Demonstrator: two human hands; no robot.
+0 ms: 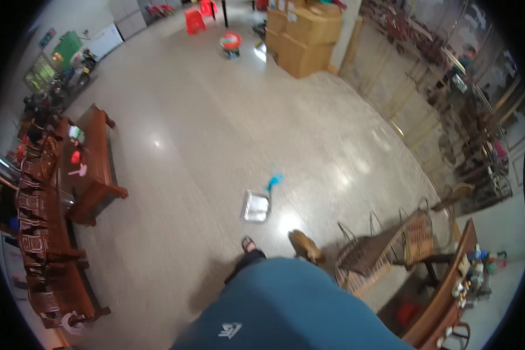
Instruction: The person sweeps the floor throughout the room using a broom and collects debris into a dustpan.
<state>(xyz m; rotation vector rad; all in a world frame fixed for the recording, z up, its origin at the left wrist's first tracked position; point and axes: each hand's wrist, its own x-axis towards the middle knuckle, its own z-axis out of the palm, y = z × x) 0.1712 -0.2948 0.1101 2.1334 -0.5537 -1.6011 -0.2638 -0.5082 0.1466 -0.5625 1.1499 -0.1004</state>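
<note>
Neither of my hands shows; my blue shirt fills the lower edge and hides what is under it. Just ahead of my sandalled foot (248,243) a silvery metal dustpan (256,206) lies on the floor. Against its far right corner is a bright blue piece (276,180), blurred, perhaps part of its handle. To the right of my foot I see a tan broom head (305,245), partly covered by my body.
Woven baskets (385,252) stand at the right beside a wooden table (449,297) crowded with small things. At the left are a carved wooden bench (35,245) and a low table (93,169). Cardboard boxes (303,41) and a red-topped bucket (230,44) stand farther off.
</note>
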